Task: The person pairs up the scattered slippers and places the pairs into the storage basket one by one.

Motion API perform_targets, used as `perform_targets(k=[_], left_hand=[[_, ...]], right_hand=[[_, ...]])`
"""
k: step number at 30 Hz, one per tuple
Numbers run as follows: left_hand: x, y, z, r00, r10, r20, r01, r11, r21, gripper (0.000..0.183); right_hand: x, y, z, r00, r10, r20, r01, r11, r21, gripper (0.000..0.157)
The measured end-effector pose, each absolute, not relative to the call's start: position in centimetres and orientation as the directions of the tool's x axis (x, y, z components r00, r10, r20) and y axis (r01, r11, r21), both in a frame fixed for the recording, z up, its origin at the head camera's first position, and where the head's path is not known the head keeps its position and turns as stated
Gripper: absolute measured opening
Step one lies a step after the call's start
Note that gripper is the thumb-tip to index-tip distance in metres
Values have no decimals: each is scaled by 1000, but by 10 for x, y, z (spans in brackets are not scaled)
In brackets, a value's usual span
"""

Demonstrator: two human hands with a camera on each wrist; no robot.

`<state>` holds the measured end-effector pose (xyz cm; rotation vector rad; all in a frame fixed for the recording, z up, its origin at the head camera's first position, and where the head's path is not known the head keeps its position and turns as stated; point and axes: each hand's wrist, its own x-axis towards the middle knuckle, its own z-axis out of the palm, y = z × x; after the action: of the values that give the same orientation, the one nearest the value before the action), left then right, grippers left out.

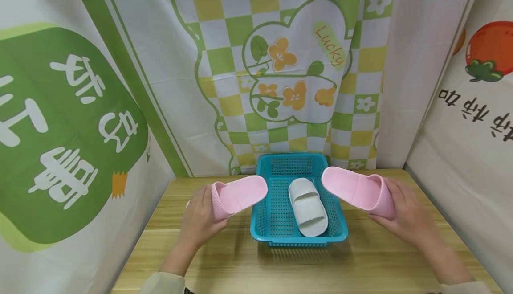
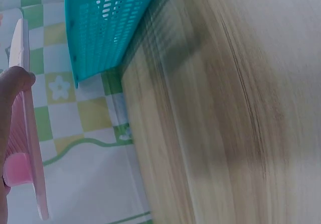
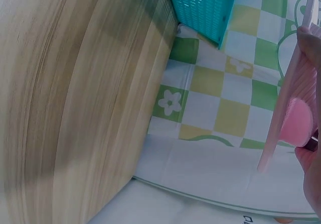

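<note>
My left hand (image 1: 199,218) grips a pink slipper (image 1: 242,193) by its strap side, and the slipper's far end overlaps the basket's left rim in the head view. A matching pink slipper (image 1: 352,189) is held by my right hand (image 1: 406,214), to the right of the basket and raised above the table. Each wrist view has its pink slipper edge-on, with the thumb pressed against it. Between the two hands stands a blue-green plastic basket (image 1: 260,234) with perforated walls. A white slipper (image 1: 307,207) lies inside, toward the basket's right side.
The basket stands on a wood-grain table (image 1: 224,263), near its back edge. A checkered curtain (image 1: 272,138) hangs right behind it. Printed cloth walls, a green-patterned one (image 1: 120,187) and one with a tomato print (image 1: 461,151), close in the left and right sides.
</note>
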<state>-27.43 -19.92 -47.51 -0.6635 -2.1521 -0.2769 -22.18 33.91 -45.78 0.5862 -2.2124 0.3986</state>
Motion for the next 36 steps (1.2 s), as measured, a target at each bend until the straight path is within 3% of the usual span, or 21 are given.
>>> perform_targets(k=[36], left_hand=[[-261, -138, -455, -400, 505, 765, 661, 737, -141, 100]], right_hand=[[-220, 292, -439, -517, -397, 758, -606, 795, 3, 91]])
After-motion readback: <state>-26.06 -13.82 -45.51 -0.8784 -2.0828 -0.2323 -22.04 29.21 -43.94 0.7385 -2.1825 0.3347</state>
